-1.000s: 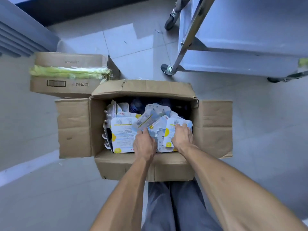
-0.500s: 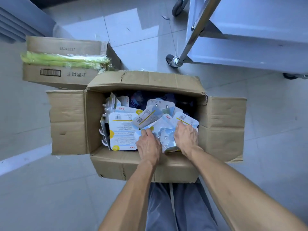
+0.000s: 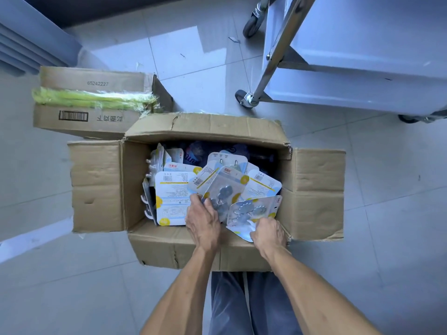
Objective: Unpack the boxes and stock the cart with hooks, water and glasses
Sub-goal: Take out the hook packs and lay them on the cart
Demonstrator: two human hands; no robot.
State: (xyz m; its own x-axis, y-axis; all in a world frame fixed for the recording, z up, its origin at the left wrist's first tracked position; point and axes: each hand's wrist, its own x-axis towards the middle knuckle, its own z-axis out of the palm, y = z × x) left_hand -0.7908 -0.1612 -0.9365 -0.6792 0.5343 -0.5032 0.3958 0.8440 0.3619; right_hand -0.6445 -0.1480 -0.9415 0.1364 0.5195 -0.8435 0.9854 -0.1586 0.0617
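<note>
Top right, the steel cart (image 3: pixel 362 76) stands on its castors, its shelves waiting, well apart from the work on the floor. Far left sits a second carton (image 3: pixel 94 102), shut, with a yellow-green wrapped bundle lying across its top. Centre stage is the open cardboard box (image 3: pixel 96 187), flaps splayed, stuffed with blister-carded hook packs (image 3: pixel 173 197) leaning every which way.

Now the hands. The left hand (image 3: pixel 203 223) has its fingers curled around the near edge of one hook pack (image 3: pixel 221 197), tilting it up. The right hand (image 3: pixel 267 232) pinches the near corner of another pack (image 3: pixel 254 213), flower-shaped hooks showing through the plastic, lifted just clear of the pile.

These look light and thin: stiff card backs, glossy plastic bubbles that I'd expect to slide against each other. Grabbing by the card edge seems right; squeezing the bubble could crush it. A stack would likely fan out and slip, so a firm pinch across the edges is my bet.
</note>
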